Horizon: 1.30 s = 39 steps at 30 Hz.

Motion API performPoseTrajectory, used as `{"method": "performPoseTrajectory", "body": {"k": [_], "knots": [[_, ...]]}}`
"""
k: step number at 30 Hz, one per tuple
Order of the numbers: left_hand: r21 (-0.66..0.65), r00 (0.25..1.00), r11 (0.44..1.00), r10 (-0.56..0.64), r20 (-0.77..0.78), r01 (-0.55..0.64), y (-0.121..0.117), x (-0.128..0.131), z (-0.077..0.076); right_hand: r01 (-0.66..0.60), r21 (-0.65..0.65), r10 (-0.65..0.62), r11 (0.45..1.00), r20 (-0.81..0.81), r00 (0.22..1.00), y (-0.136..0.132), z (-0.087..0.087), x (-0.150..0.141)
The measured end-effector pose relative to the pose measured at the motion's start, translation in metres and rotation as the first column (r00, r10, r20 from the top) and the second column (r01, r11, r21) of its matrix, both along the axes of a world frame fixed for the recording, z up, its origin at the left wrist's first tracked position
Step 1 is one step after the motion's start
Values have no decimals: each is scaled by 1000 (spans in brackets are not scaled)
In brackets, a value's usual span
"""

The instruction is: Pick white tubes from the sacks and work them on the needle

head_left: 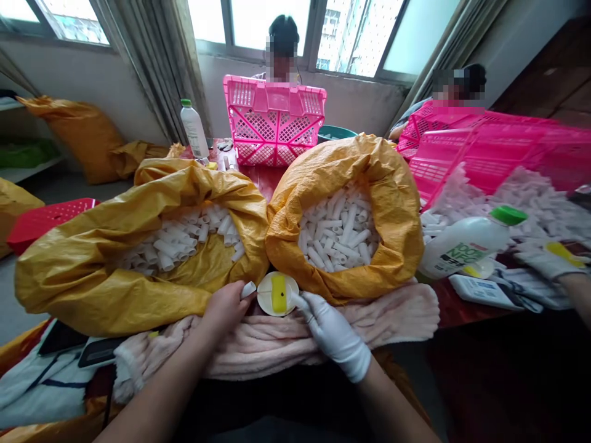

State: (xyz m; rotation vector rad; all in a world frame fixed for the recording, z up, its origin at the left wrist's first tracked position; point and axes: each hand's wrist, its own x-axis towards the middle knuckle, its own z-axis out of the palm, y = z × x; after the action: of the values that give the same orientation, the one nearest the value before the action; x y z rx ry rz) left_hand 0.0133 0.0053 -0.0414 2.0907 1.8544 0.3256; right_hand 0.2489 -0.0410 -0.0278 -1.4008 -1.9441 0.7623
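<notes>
Fingers of the bare left hand (225,307) are closed in a pinch on a short white cylindrical tube (248,289), one end poking out past the fingertips. The white-gloved right hand (335,329) has its fingers straight and open, holding nothing visible, tips at the edge of a round white disc with a yellow strip (278,293). Disc lies on a fuzzy pale-pink towel (277,351), between the hands. Tube looks light and stiff but probably crushable (material can't be confirmed from this view), so a gentle pinch across the barrel seems best; the round body could roll if set down loose. Just ahead, two yellow woven sacks (83,289) (397,227) sit with their mouths rolled open, both packed with loose white tubes (339,234). To the right, a white bottle with a green cap (462,243) lies near a heap of pale tubes (521,203), and a co-worker's gloved hand (549,258) with a yellow patch comes in at the edge. Farther out: bright pink lattice plastic crates (274,120) (489,154), and two seated co-workers (282,34) (471,80) by the windows.
</notes>
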Motion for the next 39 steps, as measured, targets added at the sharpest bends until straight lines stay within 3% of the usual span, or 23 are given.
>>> {"method": "performPoseTrajectory", "body": {"k": [7, 11, 15, 20, 26, 32, 39], "knots": [[-47, 996, 999, 14, 86, -10, 4, -3, -6, -40, -18, 42, 999, 129, 991, 2, -16, -10], [-84, 990, 996, 8, 143, 4, 6, -3, -7, -62, -36, 64, 997, 45, 997, 6, -21, -5], [-105, 991, 994, 20, 129, -7, 6, -3, -6, 72, -51, -75, 996, -72, 995, 20, -25, -5], [-93, 988, 996, 27, 151, -13, 5, -3, -8, 152, -27, -150, 988, 47, 988, 32, -30, -13], [-81, 982, 997, 22, 186, -7, 5, -4, -10, 210, -13, -207, 978, 129, 970, 28, -30, -15], [-81, 981, 997, 30, 190, -14, 5, -5, -8, 165, 6, -165, 986, -3, 986, 29, -20, -16], [-30, 960, 999, 42, 276, -35, 3, -4, -2, 80, -78, -96, 994, -220, 971, 17, -17, -2]]}}
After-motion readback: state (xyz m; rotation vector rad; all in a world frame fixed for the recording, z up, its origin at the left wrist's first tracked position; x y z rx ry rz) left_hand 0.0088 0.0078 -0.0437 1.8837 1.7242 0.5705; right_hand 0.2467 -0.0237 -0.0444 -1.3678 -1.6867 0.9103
